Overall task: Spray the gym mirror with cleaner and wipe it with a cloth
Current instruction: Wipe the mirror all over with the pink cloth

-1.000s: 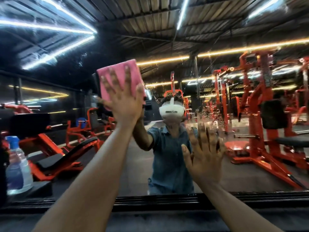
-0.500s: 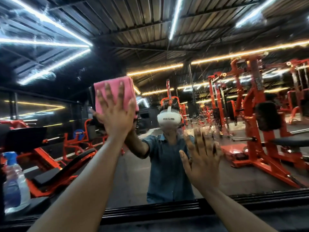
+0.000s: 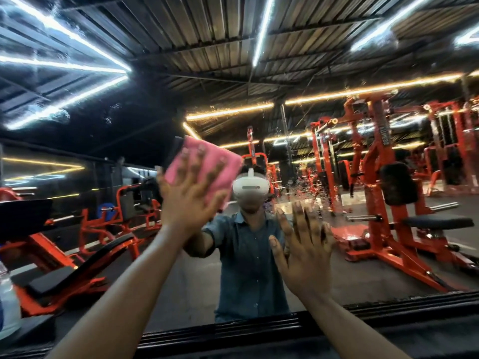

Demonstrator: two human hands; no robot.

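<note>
pink cloth (image 3: pixel 204 164) has slid toward 3 o'clock; my left hand (image 3: pixel 190 200) presses it flat-fingered on the mirror (image 3: pixel 337 268), right hand (image 3: pixel 303 252) splayed flat.

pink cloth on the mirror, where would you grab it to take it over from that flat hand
Pinch the bare top-right corner of the pink cloth, coming from the upper right. The left hand presses it flat on the mirror, fingers spread over its lower-left part.
</note>
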